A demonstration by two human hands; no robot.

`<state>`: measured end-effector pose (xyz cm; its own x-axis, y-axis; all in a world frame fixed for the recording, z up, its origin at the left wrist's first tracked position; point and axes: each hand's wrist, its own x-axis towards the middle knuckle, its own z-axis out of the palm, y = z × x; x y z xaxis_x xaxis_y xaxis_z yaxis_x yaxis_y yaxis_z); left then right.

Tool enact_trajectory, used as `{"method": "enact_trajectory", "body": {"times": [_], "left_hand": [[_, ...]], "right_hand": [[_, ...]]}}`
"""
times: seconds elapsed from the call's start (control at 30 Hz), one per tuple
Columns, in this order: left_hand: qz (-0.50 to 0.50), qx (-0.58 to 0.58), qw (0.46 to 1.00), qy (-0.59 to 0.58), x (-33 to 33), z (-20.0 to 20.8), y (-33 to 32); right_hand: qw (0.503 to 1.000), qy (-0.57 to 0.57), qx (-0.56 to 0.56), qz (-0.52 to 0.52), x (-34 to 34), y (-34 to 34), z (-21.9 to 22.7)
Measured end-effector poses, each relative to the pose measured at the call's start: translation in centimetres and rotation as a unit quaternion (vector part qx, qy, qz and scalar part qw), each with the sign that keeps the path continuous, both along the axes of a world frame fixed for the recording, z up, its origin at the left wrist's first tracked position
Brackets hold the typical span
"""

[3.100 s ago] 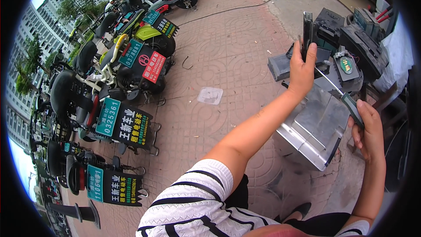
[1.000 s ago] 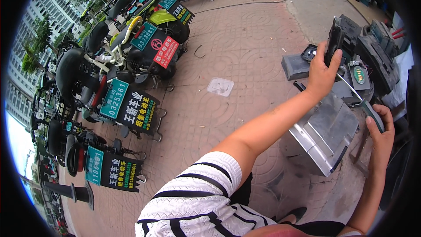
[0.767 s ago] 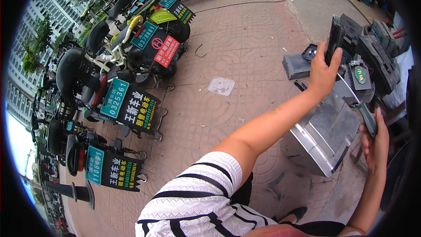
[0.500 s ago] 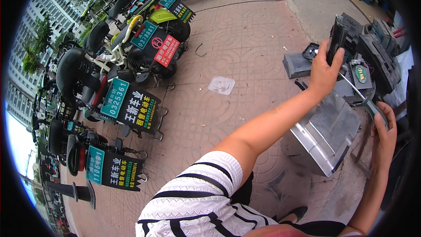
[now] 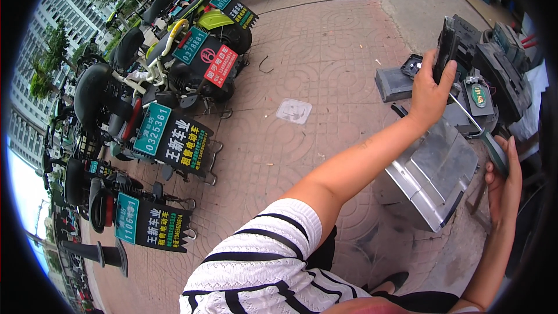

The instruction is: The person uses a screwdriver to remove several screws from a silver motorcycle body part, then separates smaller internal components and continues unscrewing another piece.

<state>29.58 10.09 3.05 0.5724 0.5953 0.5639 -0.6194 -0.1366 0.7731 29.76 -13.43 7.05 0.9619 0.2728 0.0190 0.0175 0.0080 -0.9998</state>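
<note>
My left hand point(image 5: 429, 96) reaches out to the right, its fingers wrapped round a black, flat, oblong plastic part point(image 5: 445, 49) held up on edge. A screwdriver point(image 5: 494, 152) with a grey-green handle lies in my right hand point(image 5: 504, 183), the handle between thumb and curled fingers. Its long shiny shaft slants up toward the underside of the black part, where my left hand hides the tip. Below both hands is a silver-grey metal box point(image 5: 439, 163), tilted, with a bright edge strip.
Around the box lie a grey block point(image 5: 392, 84), a dark unit with a green oval label point(image 5: 478, 96) and black casings point(image 5: 503, 75). Parked electric scooters point(image 5: 174, 134) line the left side. A clear plastic lid point(image 5: 293, 111) rests on the paving, and a black cable point(image 5: 343, 0) crosses it.
My right hand has shifted slightly, its fingers a little looser and lower round the screwdriver handle. The handle has tipped slightly left. My left hand and the black part have barely moved.
</note>
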Motion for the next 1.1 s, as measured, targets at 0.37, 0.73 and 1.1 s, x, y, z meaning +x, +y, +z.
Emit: {"method": "enact_trajectory", "body": {"times": [0.37, 0.73, 1.1], "left_hand": [[-0.001, 0.010, 1.000, 0.020, -0.7, -0.8, 0.8], [-0.044, -0.047, 0.998, 0.016, 0.2, -1.4, 1.5], [-0.160, -0.175, 0.968, 0.081, 1.2, -2.1, 1.4]], "right_hand": [[0.981, -0.185, -0.012, -0.051, -0.8, 1.1, -1.3], [0.960, -0.262, -0.086, 0.053, -1.6, 0.7, 1.6], [0.981, -0.174, 0.070, -0.053, 1.8, -1.7, 1.9]]}}
